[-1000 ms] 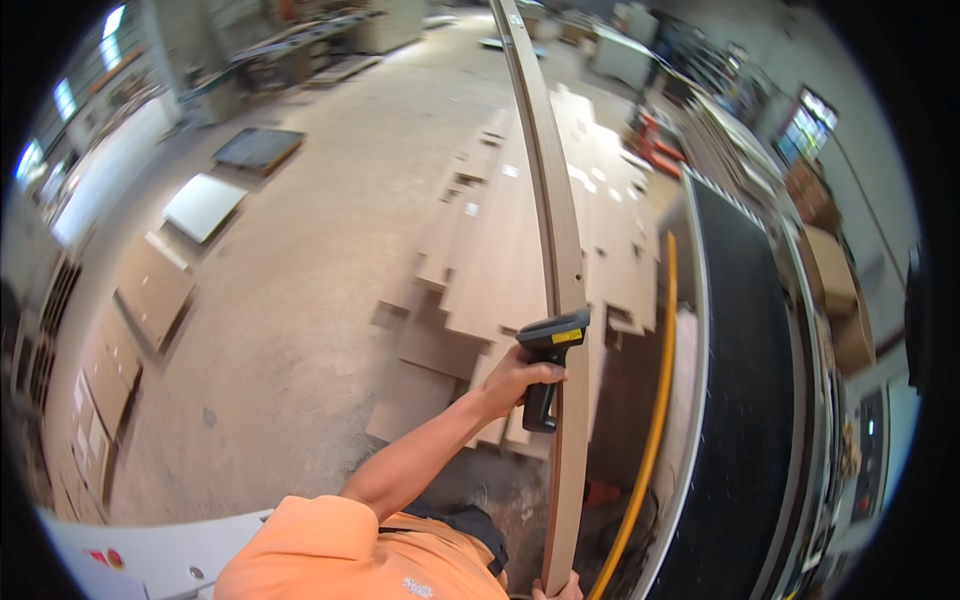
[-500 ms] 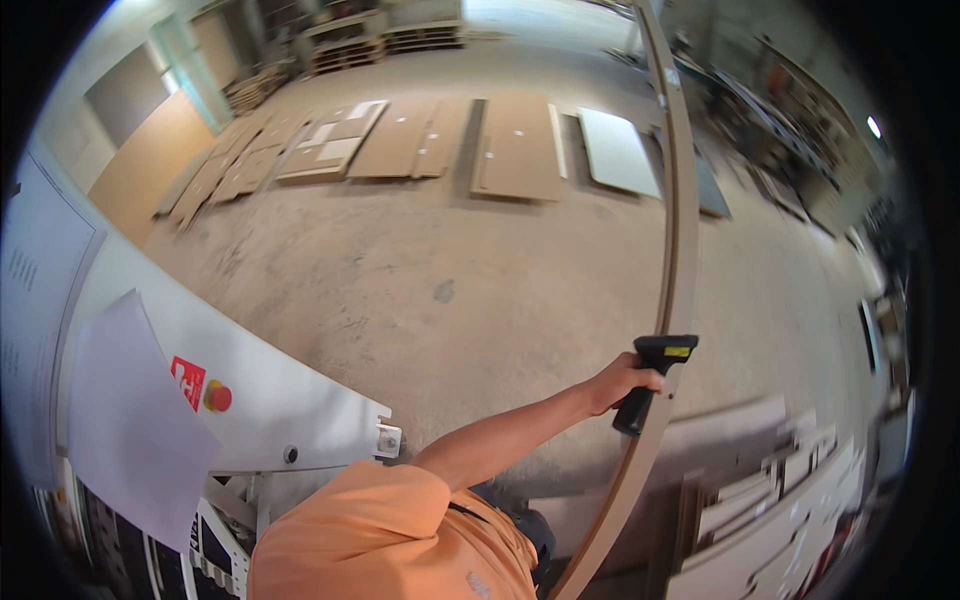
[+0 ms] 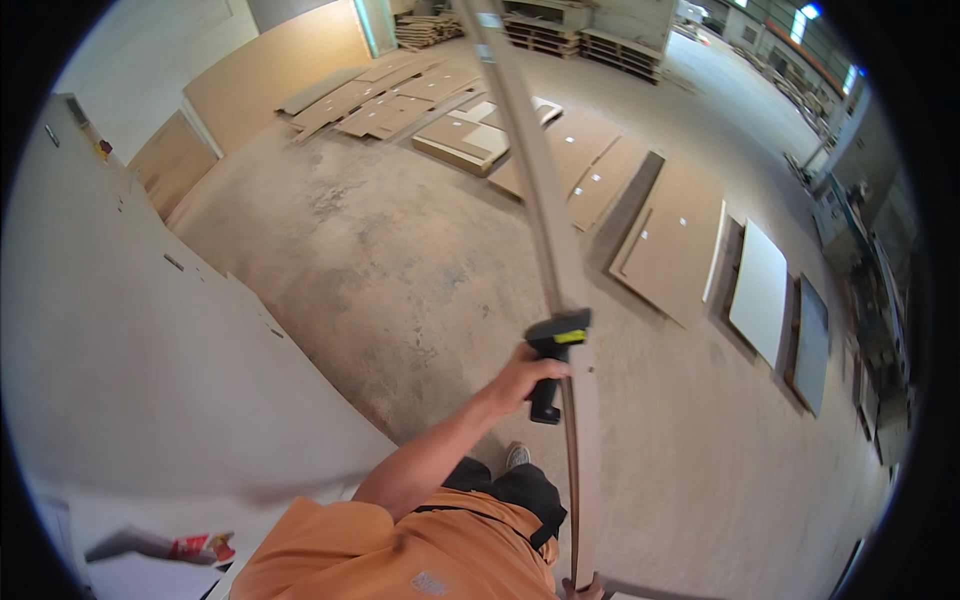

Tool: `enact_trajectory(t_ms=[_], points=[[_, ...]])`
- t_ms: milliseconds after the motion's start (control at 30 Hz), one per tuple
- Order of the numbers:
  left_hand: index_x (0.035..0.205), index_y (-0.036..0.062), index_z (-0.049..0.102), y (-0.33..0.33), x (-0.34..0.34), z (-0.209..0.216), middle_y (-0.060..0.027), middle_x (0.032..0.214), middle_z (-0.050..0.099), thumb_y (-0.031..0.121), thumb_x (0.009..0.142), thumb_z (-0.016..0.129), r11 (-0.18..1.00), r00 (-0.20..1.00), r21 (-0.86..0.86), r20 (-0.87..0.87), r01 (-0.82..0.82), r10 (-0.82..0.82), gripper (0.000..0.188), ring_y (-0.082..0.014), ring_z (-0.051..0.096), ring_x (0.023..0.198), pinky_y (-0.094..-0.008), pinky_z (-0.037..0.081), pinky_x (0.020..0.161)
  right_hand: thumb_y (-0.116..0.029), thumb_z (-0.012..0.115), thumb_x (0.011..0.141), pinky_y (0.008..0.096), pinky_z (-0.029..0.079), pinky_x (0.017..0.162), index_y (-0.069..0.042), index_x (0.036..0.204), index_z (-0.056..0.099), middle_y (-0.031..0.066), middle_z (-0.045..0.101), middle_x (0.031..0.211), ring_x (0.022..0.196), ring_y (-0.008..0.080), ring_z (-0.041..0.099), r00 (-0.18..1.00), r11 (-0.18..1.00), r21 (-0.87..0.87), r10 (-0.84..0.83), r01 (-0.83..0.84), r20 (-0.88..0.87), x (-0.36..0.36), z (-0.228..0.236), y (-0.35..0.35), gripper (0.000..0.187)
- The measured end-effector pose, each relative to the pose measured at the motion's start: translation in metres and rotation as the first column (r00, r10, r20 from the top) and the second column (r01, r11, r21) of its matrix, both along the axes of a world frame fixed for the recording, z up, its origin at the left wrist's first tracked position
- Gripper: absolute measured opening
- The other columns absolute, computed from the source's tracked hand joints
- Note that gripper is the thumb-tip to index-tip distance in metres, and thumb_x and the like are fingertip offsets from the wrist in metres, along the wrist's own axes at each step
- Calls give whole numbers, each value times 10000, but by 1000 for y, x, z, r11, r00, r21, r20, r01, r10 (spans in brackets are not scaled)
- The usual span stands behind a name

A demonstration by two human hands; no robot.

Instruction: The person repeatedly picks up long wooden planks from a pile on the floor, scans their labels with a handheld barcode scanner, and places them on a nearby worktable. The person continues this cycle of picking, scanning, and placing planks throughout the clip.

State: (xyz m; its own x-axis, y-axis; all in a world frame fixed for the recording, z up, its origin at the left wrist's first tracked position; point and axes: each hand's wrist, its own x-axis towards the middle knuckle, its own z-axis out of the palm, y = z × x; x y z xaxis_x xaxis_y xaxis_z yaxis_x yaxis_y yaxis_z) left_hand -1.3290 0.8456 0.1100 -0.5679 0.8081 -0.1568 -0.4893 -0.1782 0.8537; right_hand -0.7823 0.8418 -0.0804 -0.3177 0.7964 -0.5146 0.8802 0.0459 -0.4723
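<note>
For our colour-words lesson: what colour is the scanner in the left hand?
The scanner is black with a yellow label; best view: head.

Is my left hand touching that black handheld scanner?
Touching: the head view shows the left hand wrapped around the handle of the black handheld scanner.

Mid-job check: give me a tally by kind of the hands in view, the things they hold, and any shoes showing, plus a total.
Hands: 2, the left hand and the right hand, partly cut off
Handheld scanner: 1
Long wood-toned strip: 1
Shoe: 1
Total: 5
</note>
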Motion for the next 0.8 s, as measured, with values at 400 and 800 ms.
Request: enact_trajectory(t_ms=[400, 800], points=[[1064, 78, 610, -179, -499, -32, -19, 850, 639, 357, 805, 649, 660, 658, -33, -125, -751, 743, 383, -117, 565, 670, -255, 482, 617, -358, 935, 685, 359, 498, 531, 44, 1240, 641, 92, 628, 643, 541, 172, 562, 710, 735, 71, 672, -675, -212, -493, 81, 178, 746], [1165, -3, 597, -221, -856, 73, -83, 924, 669, 187, 730, 678, 681, 647, -85, -415, -728, 640, 482, -184, 643, 861, -301, 519, 805, -343, 939, 675, 371, 542, 629, -21, 1033, 702, 139, 706, 760, 668, 246, 690, 736, 754, -52, 621, -655, -268, -907, 69, 142, 537]])
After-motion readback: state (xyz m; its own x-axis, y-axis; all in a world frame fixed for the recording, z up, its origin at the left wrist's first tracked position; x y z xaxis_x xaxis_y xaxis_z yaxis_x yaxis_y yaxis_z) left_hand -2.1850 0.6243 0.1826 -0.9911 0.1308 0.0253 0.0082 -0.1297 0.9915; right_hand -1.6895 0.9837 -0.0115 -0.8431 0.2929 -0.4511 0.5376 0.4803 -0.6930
